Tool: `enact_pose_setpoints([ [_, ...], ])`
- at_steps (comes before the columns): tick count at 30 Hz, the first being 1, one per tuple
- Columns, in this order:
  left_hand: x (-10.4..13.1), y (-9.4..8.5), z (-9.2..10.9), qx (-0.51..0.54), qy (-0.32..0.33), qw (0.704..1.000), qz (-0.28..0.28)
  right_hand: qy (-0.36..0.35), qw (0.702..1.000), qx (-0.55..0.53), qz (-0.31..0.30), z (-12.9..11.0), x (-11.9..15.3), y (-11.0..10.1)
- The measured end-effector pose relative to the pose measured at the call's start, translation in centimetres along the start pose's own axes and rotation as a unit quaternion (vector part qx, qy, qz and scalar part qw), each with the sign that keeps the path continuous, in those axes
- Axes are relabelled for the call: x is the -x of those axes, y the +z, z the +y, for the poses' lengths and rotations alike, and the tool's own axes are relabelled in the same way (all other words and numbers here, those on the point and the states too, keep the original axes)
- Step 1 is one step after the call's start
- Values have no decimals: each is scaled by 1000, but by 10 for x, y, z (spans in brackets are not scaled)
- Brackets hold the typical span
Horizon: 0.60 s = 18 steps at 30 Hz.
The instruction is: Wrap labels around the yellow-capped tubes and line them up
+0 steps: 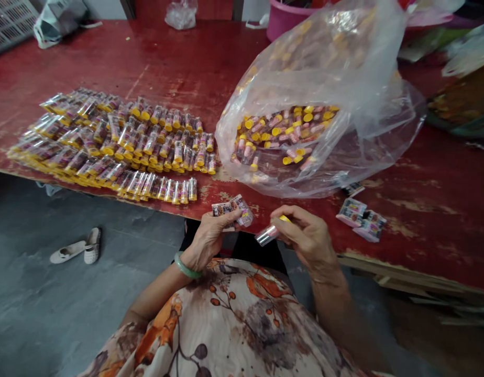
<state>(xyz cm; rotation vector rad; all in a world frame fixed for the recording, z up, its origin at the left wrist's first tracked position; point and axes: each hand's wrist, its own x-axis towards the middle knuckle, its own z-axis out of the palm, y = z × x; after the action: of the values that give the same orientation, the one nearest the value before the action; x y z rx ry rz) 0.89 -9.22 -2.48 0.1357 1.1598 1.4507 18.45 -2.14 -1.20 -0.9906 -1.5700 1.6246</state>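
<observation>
My left hand (210,233), with a green bangle at the wrist, pinches a few printed labels (242,209) at the table's front edge. Just right of them, my right hand (300,233) holds a small clear tube (267,235) by its yellow cap, tilted with its clear end toward the labels. Rows of similar yellow-capped tubes (147,146) lie packed together on the left of the table. A large clear plastic bag (367,131) lies open beyond my hands, full of yellow-capped tubes with pinkish contents. Two stacks of labels (352,211) rest right of my right hand.
The red table (179,63) has a worn front edge. At the back stand a pink tub (283,21) and a small crumpled bag (181,14); a grey crate (10,23) is at the far left. White shoes (92,246) lie on the floor, left.
</observation>
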Motion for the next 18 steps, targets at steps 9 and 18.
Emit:
enact_pose_setpoints([
  [9,7,13,-2,80,-48,996,-14,-185,980,42,60,5,32,7],
  [18,14,19,-1,115,-82,990,6,-334,913,176,156,7,37,10],
])
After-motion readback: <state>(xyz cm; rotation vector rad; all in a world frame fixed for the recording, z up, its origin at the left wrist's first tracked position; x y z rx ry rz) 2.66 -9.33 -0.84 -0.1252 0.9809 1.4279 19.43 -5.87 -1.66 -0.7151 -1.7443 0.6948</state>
